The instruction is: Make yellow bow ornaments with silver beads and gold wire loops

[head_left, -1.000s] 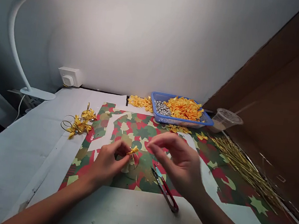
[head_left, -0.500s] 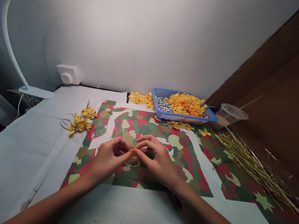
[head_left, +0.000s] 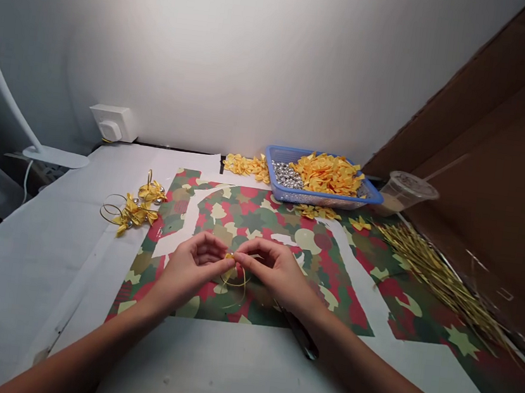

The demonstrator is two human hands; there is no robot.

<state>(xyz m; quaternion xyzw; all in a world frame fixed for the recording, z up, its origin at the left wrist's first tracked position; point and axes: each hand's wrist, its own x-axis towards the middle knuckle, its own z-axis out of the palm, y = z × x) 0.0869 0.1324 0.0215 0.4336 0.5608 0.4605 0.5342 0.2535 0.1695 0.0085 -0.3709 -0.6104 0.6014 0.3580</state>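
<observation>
My left hand (head_left: 194, 268) and my right hand (head_left: 276, 275) meet over the patterned sheet, fingertips pinched together on a small yellow ribbon bow (head_left: 229, 269). A loop of thin gold cord (head_left: 240, 283) hangs below the bow between the hands. Fingers cover most of the bow. Partly under my right forearm lie the thread snips (head_left: 305, 341), only their handle end showing. Off to the left, several finished-looking yellow bows with silver bells and gold loops (head_left: 136, 213) rest in a small pile on the white surface.
A blue basket (head_left: 324, 200) at the back holds yellow bows (head_left: 329, 174) and silver bells (head_left: 287, 175). More bows (head_left: 247, 166) lie beside it. A clear plastic cup (head_left: 404, 193) and a bundle of gold cords (head_left: 438, 279) are at right, along a cardboard wall. A lamp base (head_left: 57, 156) stands left.
My right hand, earlier raised apart with nothing visible in it, has come down and left to the bow and now pinches it together with my left hand. The camera view has shifted slightly.
</observation>
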